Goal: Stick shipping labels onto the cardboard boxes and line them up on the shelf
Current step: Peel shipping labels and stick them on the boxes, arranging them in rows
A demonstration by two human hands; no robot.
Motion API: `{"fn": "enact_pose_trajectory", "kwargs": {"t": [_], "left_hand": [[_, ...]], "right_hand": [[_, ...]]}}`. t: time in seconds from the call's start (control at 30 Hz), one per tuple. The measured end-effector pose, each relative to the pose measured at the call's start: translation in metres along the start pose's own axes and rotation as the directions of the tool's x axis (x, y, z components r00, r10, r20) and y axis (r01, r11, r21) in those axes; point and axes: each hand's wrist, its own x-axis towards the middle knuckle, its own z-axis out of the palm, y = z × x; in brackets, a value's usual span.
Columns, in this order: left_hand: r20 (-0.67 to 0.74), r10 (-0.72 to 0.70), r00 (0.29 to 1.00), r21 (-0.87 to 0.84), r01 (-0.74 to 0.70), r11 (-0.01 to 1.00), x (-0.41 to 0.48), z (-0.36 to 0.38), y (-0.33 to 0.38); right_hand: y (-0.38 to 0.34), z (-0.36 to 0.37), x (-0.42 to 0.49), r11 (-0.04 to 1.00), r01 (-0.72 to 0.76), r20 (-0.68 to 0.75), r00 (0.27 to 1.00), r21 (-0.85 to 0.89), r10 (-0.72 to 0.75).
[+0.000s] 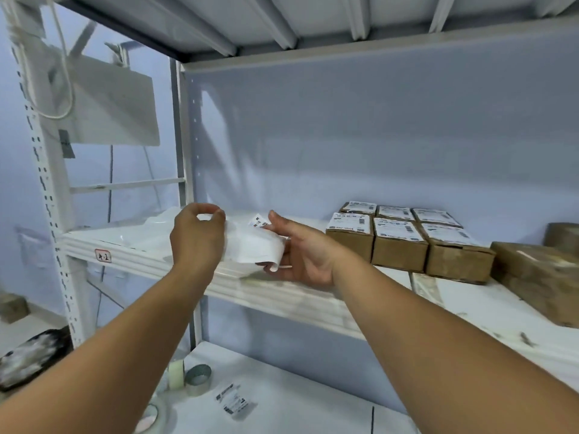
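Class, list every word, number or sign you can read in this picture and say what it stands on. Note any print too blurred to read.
"A-2", first character uncertain: red-edged tag on the shelf front edge.
Shipping labels on the cardboard boxes: too blurred to read.
Label strip held by left hand and right hand: barcodes, unreadable.
Loose label below: unreadable.

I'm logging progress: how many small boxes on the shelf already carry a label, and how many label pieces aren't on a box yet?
Labelled small boxes: 6
Label strip held by left hand and right hand: 1
Loose label on lower shelf: 1
Total: 8
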Motion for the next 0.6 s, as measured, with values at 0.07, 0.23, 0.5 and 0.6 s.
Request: {"fn": "enact_pose_trajectory", "kwargs": {"t": [0.07, 0.23, 0.5, 0.6], "left_hand": [[0.027, 0.007, 1.000, -0.043, -0.006, 0.999, -0.009, 0.004, 0.010], [0.145, 0.039, 0.989, -0.078, -0.028, 0.997, -0.049, 0.022, 0.037], [0.471, -0.341, 0.814, -0.262, 0.497, 0.827, -0.119, 0.057, 0.080], [0.686, -0.379, 0.621, -0.183, 0.652, 0.736, -0.134, 0.064, 0.081]], "right_hand": [[-0.003, -0.009, -0.022, 0.999, 0.041, -0.022, 0.999, 0.036, -0.040], [-0.012, -0.039, -0.079, 0.989, 0.095, -0.119, 0.987, -0.114, -0.109], [-0.035, -0.078, -0.162, 0.953, 0.101, -0.248, 0.953, -0.286, -0.176], [-0.043, -0.092, -0.187, 0.936, 0.098, -0.346, 0.912, -0.339, -0.221]]}}
